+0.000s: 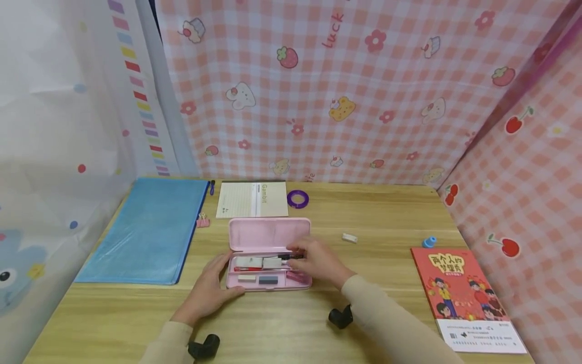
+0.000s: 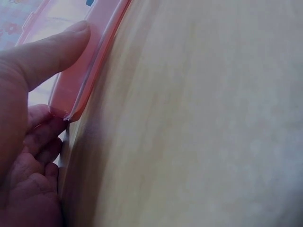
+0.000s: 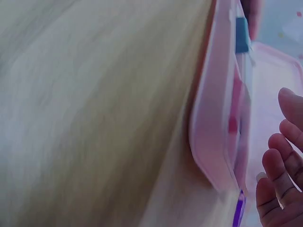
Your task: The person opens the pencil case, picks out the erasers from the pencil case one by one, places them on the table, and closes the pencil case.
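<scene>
"What is underneath?"

"A wood-grained surface (image 1: pixel 282 328), with pink checked cloth (image 1: pixel 313 96) hanging behind."

"And the pencil case (image 1: pixel 284 287)?"

"Between the hands, long axis running left to right, its lid (image 1: pixel 259 235) open toward the cloth. The left hand (image 1: pixel 207 289) holds its left end."

"The right hand (image 1: pixel 320 260)?"

"Over the right end. The right wrist view alone shows its fingers (image 3: pixel 279 168) loosely parted, gripping nothing."
</scene>
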### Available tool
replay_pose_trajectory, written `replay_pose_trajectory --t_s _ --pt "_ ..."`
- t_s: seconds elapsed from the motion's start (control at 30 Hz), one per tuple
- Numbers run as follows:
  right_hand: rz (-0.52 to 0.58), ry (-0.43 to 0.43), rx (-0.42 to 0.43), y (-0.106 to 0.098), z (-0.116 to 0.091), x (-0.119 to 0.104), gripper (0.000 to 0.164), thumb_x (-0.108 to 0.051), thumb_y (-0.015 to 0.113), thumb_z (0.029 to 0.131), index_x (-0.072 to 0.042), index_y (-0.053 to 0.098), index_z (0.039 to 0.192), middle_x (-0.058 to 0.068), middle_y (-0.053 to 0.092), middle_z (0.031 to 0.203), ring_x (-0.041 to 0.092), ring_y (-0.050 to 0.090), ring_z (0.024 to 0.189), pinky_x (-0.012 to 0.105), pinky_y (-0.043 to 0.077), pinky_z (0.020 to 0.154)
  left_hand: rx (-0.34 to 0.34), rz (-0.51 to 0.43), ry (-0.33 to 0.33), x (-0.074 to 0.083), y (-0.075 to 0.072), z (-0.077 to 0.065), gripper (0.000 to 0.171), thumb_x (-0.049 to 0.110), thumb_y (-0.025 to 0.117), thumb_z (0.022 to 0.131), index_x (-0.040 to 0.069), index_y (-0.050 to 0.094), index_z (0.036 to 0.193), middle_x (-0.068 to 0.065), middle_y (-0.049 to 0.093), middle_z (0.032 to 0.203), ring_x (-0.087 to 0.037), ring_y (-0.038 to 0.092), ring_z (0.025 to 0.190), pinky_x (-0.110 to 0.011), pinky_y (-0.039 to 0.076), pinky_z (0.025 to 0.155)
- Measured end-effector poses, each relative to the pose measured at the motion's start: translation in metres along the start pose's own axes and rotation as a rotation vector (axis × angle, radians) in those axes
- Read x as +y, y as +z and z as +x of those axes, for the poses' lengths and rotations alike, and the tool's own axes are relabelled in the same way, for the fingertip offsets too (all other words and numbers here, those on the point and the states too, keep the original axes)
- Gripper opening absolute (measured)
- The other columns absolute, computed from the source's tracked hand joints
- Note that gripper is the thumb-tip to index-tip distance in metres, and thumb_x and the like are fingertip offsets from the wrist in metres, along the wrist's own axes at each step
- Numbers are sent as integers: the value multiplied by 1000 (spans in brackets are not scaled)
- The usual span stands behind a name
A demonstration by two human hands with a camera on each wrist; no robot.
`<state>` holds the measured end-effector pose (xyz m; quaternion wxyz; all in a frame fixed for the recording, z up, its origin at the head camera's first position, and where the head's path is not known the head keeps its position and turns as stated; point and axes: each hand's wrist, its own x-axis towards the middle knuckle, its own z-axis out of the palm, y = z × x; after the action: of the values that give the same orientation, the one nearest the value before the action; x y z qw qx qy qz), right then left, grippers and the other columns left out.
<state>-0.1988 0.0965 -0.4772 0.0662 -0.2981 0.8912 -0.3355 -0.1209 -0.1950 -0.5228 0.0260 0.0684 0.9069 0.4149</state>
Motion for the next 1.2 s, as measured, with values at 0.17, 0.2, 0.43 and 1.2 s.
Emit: replay_pose_trajectory --t_s 0.17,0.2,0.43,1.2 --pt "-42 18 -55 13 7 -3 31 -31 75 84 -15 71 111 -3 66 101 13 58 93 30 50 85 -3 -4 -9 -2 1 1 98 41 82 74 9 30 150 -14 34 151 -34 28 139 -54 25 113" --pt "-45 24 -65 15 8 -3 32 -31 75 84 -16 71 112 -4 66 102 12 58 94 29 50 86 -4 -3 -11 -2 1 1 98 41 82 74 8 30 150 -14 34 151 -34 28 139 -54 25 113" --pt "-51 16 -93 25 10 -3 36 -33 74 85 -18 70 117 -10 65 104 7 57 92 25 51 84 -16 1 -33 -1 2 0 98 43 82 74 9 31 150 -15 33 151 -35 28 139 -54 25 113" --pt "-43 35 -102 33 16 -15 27 -28 74 86 -20 72 111 -11 60 92 7 53 82 21 48 73 -19 -1 -42 1 1 0 98 43 81 74 9 30 150 -15 33 152 -35 28 139 -54 26 112"
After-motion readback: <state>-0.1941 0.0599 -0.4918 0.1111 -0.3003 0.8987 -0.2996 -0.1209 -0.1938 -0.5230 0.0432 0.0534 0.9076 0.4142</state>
